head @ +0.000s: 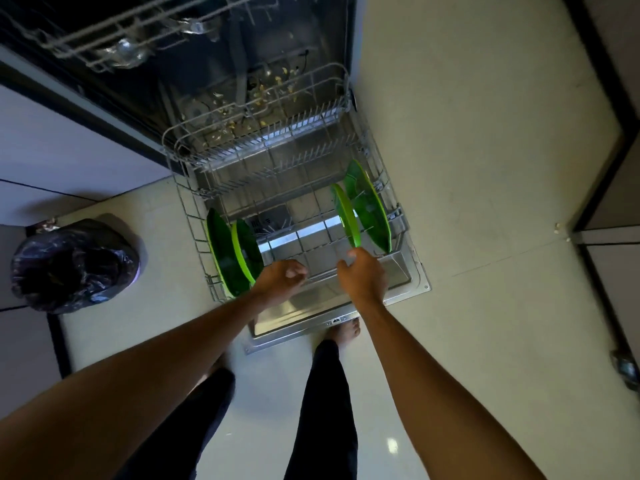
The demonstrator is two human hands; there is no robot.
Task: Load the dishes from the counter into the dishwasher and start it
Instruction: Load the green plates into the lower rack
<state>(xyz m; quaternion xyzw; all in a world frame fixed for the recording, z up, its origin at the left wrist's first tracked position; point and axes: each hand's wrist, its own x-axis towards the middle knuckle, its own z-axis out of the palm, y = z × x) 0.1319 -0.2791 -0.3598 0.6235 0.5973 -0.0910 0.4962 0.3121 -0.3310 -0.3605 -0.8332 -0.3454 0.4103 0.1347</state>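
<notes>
**Dishwasher** (pixel 242 64): open, viewed from above. The frame's top edge cuts off the tub and the interior is dark.
**Upper rack** (pixel 86 32): partly out of frame. It holds clear glassware, too blurred to count.
**Scraps** (pixel 266 93): pale bits on the tub floor, kind not discernible.
**Lower rack** (pixel 188 216): drawn out over the lowered door (pixel 304 306).
**Left pair of plates** (pixel 223 254): green, standing on edge between the tines at the rack's front left corner. The inner plate overlaps the outer one and hides part of its face.
**Right pair of plates** (pixel 372 209): green, on edge along the rack's right side, lower rims partly screened by wires. In both pairs the faces turn sideways, the long axes run front to back of the rack, and the tops lean slightly outward.
**Left hand** (pixel 282 277): over the rack's front rail with fingers curled in. Whether they close on a wire cannot be told.
**Right hand** (pixel 363 273): just below the inner right plate (pixel 344 216). Its fingers are loosely bent and narrowly spread, one tip seemingly touching that plate's lower rim, gripping nothing.
**Bin bag** (pixel 72 265): dark, on the floor (pixel 485 168) to the left.
**Foot** (pixel 346 329): bare, at the door's front edge.
</notes>
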